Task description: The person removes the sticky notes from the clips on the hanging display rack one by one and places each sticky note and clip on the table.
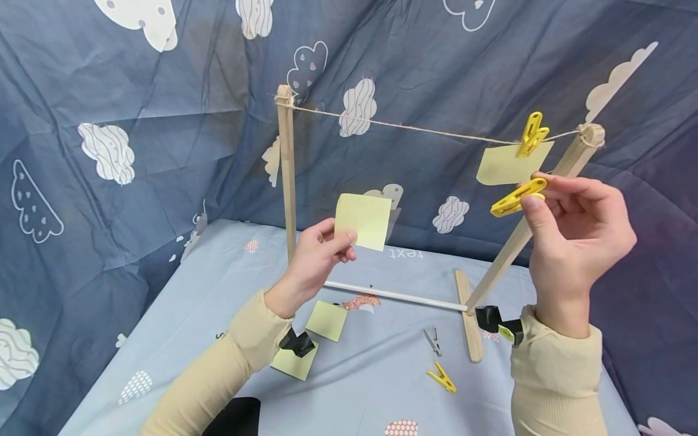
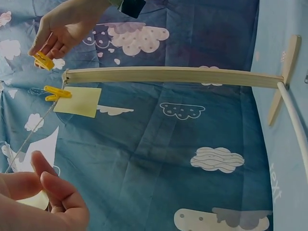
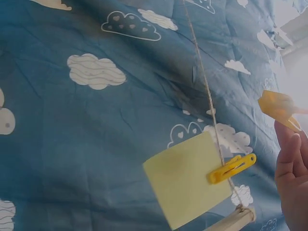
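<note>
A yellow sticky note [image 1: 366,219] is pinched between thumb and fingers of my left hand [image 1: 319,257], below the string. My right hand [image 1: 586,233] pinches a yellow clothespin [image 1: 515,198] near the right post, apart from the string. Close above it, a second yellow clothespin [image 1: 531,134] clips another yellow note [image 1: 509,165] onto the string [image 1: 403,126]. In the right wrist view that hung note [image 3: 187,180] and its clothespin [image 3: 232,168] are seen up close. Most of the left hand's note is hidden in the left wrist view.
Two wooden posts, left [image 1: 288,175] and right [image 1: 504,260], hold the string, joined below by a white rod [image 1: 398,295]. Yellow notes [image 1: 327,321] lie on the blue cloth. A grey clothespin [image 1: 433,342] and a yellow one [image 1: 443,378] lie near the right foot [image 1: 473,339].
</note>
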Demonstrator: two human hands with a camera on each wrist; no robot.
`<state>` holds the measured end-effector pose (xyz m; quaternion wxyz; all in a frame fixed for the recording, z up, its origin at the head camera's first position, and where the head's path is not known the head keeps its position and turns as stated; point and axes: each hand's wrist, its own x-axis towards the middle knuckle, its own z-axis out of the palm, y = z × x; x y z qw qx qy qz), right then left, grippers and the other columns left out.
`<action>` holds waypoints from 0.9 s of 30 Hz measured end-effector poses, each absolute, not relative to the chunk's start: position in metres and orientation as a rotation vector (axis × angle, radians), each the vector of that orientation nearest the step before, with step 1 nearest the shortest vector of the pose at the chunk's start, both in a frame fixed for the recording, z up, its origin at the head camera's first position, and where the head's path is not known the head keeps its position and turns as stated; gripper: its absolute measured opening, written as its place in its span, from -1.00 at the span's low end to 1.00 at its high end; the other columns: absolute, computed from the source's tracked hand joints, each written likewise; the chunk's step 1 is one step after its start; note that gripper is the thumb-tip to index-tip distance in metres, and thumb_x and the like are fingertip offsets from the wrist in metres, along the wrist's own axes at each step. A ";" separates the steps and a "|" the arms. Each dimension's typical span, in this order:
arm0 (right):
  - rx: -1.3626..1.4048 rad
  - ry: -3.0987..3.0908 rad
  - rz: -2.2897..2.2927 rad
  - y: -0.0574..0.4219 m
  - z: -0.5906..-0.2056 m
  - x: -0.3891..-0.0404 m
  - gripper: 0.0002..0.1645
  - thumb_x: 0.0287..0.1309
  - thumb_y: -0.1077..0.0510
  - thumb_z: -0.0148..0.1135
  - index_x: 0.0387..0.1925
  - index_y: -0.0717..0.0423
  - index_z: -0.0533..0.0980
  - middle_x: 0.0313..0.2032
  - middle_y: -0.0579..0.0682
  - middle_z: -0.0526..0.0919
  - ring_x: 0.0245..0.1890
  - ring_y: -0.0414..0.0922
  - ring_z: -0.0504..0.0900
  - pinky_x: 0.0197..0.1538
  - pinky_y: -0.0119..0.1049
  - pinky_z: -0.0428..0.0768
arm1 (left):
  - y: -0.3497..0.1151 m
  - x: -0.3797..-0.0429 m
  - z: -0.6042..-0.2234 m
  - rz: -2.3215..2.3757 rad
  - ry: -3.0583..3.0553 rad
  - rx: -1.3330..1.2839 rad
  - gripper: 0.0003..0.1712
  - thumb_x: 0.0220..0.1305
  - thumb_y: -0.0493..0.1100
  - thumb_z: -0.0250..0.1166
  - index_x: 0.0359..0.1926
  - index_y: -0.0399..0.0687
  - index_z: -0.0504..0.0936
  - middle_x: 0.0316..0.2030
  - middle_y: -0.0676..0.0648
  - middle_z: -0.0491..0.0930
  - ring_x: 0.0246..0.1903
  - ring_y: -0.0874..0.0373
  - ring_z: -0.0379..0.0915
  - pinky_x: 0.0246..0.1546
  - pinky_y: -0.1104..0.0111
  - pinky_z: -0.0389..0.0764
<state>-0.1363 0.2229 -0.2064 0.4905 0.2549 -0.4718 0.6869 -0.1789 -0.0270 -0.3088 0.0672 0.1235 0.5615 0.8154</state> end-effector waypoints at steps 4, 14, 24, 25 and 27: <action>0.600 -1.164 1.677 0.230 -0.216 -0.138 -0.60 -0.44 0.63 0.28 -0.37 0.65 0.40 -0.41 0.37 0.56 -0.44 0.07 0.63 -0.25 -0.31 0.58 | -0.030 -0.178 -0.314 2.430 1.733 0.358 -0.81 0.18 -0.28 0.16 -0.18 -0.29 0.44 -0.57 -0.05 0.48 -0.61 0.21 0.45 -0.48 0.44 0.41; 0.543 -1.205 1.683 0.240 -0.236 -0.135 -0.60 -0.40 0.64 0.24 -0.34 0.64 0.40 -0.41 0.34 0.59 -0.40 0.06 0.63 -0.26 -0.33 0.57 | -0.036 -0.176 -0.329 2.360 1.801 0.268 -0.80 0.15 -0.29 0.18 -0.19 -0.29 0.45 -0.56 -0.02 0.49 -0.55 0.19 0.45 -0.43 0.42 0.41; 0.496 -1.261 1.692 0.250 -0.260 -0.133 -0.60 -0.35 0.64 0.22 -0.29 0.63 0.40 -0.38 0.31 0.60 -0.37 0.02 0.63 -0.22 -0.37 0.57 | -0.041 -0.177 -0.345 2.335 1.809 0.237 -0.71 0.13 -0.37 0.15 -0.08 -0.30 0.44 -0.46 -0.03 0.57 -0.56 0.20 0.49 -0.46 0.43 0.42; 0.490 -1.272 1.689 0.251 -0.262 -0.133 -0.60 -0.34 0.64 0.21 -0.29 0.63 0.40 -0.37 0.30 0.60 -0.36 0.01 0.63 -0.21 -0.37 0.57 | -0.042 -0.177 -0.347 2.327 1.810 0.235 -0.70 0.13 -0.37 0.15 -0.07 -0.29 0.44 -0.46 -0.02 0.57 -0.56 0.20 0.49 -0.47 0.43 0.41; 0.473 -1.301 1.676 0.254 -0.268 -0.133 -0.60 -0.33 0.63 0.22 -0.27 0.62 0.40 -0.36 0.30 0.60 -0.34 0.01 0.63 -0.21 -0.38 0.56 | -0.043 -0.177 -0.351 2.304 1.824 0.233 -0.69 0.13 -0.35 0.16 -0.06 -0.26 0.45 -0.48 -0.01 0.57 -0.56 0.19 0.48 -0.47 0.43 0.41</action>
